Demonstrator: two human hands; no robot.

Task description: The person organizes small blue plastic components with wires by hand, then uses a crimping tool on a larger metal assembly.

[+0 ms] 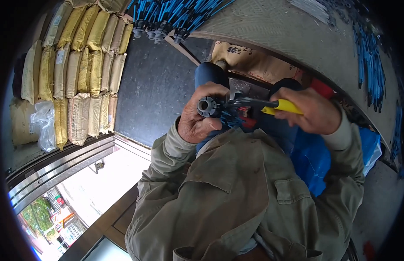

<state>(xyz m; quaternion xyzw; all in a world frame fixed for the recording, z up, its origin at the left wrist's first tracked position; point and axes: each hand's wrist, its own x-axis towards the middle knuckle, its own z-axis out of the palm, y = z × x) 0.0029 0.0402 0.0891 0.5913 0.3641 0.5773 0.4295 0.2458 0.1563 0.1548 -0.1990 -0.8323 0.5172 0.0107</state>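
My left hand (pixel 194 115) is wrapped round a dark, ring-shaped plastic fitting (pixel 206 105) with a notched rim and a hollow round middle. Blue strips or stems (pixel 230 120) stick out beside the fitting, toward my lap. In my right hand (pixel 313 108) is a pair of pliers or cutters (pixel 290 106) with yellow grips and dark metal jaws. The jaws reach left to the edge of the fitting; whether they bite on anything there is too small to tell. Both hands are above my lap.
Bundles of similar blue-stemmed parts (pixel 167 19) lie on the table (pixel 258 26) ahead, with more (pixel 369 65) at its right. Stacked yellow and tan sacks (pixel 82 71) stand at the left. A blue plastic sheet (pixel 313 161) is by my right side. A brown sack (pixel 254 63) lies under the table.
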